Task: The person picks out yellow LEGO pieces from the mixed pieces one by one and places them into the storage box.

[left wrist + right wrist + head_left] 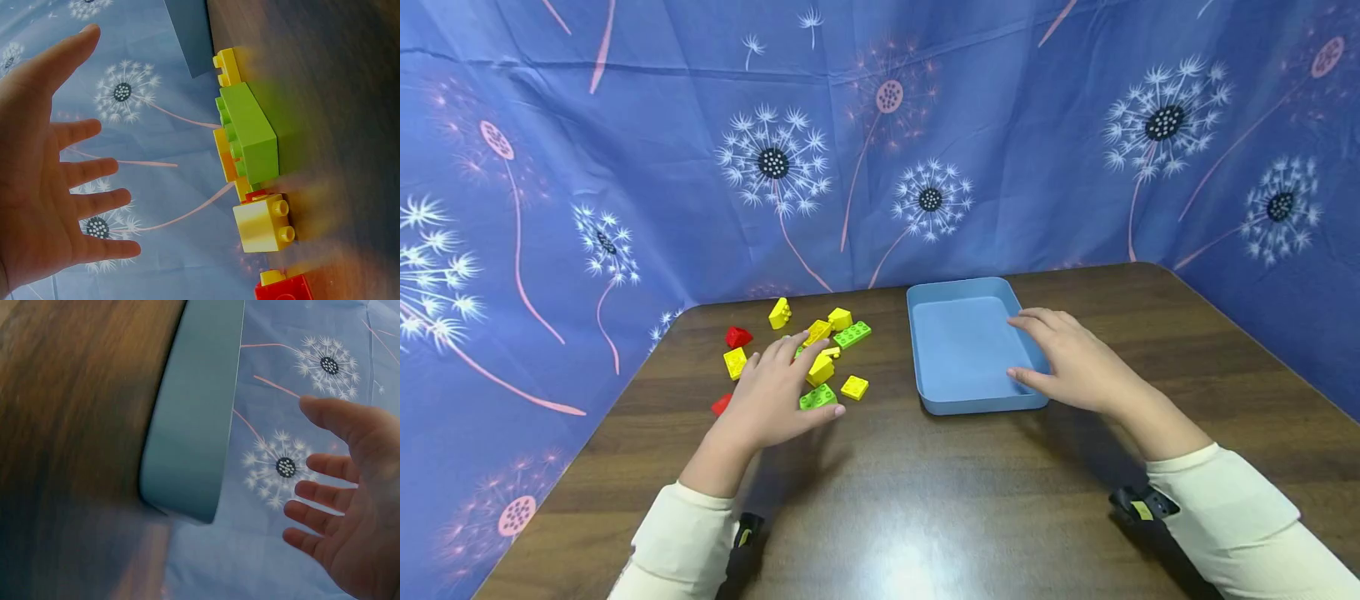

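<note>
Several toy building bricks lie loose on the left part of the table. Among them are a green brick (817, 397), a longer green brick (853, 335), a flat yellow brick (854, 387) and a red brick (738, 337). My left hand (775, 396) hovers over the near side of this group, fingers spread, and hides part of it. In the left wrist view its palm (37, 181) holds nothing, apart from the green brick (247, 134). My right hand (1071, 362) hangs over the right edge of a blue tray (981, 407), fingers extended and holding nothing.
The tray stands right of the bricks on a brown wooden table (895, 508). A blue cloth (865, 150) with dandelion prints hangs behind the table and along its sides. Dark devices are strapped at both wrists, under the white sleeves (1225, 500).
</note>
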{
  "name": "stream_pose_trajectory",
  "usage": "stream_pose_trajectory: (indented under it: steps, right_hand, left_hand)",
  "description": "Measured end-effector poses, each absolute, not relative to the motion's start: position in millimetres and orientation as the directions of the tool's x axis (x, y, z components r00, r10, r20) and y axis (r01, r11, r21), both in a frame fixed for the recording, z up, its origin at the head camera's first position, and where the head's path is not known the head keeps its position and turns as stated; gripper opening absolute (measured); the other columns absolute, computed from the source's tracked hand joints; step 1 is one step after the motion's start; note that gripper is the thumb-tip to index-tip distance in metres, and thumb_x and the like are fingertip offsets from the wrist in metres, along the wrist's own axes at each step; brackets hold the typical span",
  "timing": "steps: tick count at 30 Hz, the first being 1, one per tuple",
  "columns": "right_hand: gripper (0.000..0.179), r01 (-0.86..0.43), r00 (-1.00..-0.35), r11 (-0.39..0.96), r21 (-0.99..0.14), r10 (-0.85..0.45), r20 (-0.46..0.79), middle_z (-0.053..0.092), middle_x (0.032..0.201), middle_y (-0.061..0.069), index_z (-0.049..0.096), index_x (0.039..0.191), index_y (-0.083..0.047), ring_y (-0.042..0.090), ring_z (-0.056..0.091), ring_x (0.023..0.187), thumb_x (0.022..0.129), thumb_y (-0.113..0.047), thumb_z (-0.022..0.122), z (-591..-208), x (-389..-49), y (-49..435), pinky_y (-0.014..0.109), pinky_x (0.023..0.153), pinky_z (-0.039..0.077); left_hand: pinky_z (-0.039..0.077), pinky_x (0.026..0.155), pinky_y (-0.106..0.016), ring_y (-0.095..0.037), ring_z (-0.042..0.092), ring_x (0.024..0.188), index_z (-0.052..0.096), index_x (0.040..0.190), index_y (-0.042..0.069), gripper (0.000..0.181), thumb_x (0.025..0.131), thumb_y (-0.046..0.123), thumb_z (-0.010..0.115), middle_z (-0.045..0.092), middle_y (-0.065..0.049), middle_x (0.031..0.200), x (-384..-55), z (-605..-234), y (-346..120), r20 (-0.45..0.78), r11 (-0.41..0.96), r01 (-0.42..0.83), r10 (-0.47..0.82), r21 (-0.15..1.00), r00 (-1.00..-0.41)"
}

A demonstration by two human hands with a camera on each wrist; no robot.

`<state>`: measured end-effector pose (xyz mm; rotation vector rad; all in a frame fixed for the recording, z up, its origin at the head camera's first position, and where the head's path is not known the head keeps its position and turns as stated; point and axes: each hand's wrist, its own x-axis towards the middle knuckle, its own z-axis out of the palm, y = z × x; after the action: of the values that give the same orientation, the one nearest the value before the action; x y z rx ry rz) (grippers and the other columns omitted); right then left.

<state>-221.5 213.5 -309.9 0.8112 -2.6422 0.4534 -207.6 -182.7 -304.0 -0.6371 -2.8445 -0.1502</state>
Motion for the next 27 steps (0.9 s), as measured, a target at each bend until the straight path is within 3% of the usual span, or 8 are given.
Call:
stream_pose_trajectory:
  steps: [5,13,27]
  right_hand:
    - [0.059,-0.54,-0.819,0.796,-0.272,-0.423,0.389,0.046,0.136,0.029,0.052,0.133,0.006,0.048,0.041,0.125,0.088,-0.026,0.073,-312.9,-225.4,214.3,0.062,0.098,0.035]
    - [0.048,-0.518,-0.803,0.831,-0.203,-0.39,0.45,0.052,0.128,0.027,0.059,0.122,0.007,0.046,0.048,0.117,0.084,-0.019,0.074,-319.5,-236.4,214.5,0.058,0.094,0.041]
    - [0.04,-0.437,-0.848,0.872,-0.219,-0.318,0.424,0.056,0.118,0.026,0.061,0.115,0.01,0.042,0.055,0.103,0.085,-0.015,0.072,-325.0,-255.0,220.0,0.054,0.084,0.046]
  left_hand:
    - [0.029,0.101,-0.07,-0.037,0.033,0.137,0.038,0.15,0.02,0.088,0.079,0.061,0.069,0.033,-0.014,0.153,-211.6,-307.0,-181.6,0.237,0.896,0.44,0.417,0.054,-0.878]
    - [0.033,0.099,-0.067,-0.037,0.035,0.135,0.04,0.148,0.019,0.087,0.078,0.062,0.069,0.033,-0.015,0.153,-220.6,-312.3,-179.2,0.248,0.882,0.463,0.432,0.082,-0.867]
    - [0.031,0.099,-0.068,-0.04,0.033,0.136,0.04,0.148,0.019,0.086,0.079,0.061,0.069,0.03,-0.015,0.154,-231.5,-317.0,-181.7,0.202,0.889,0.444,0.417,0.113,-0.886]
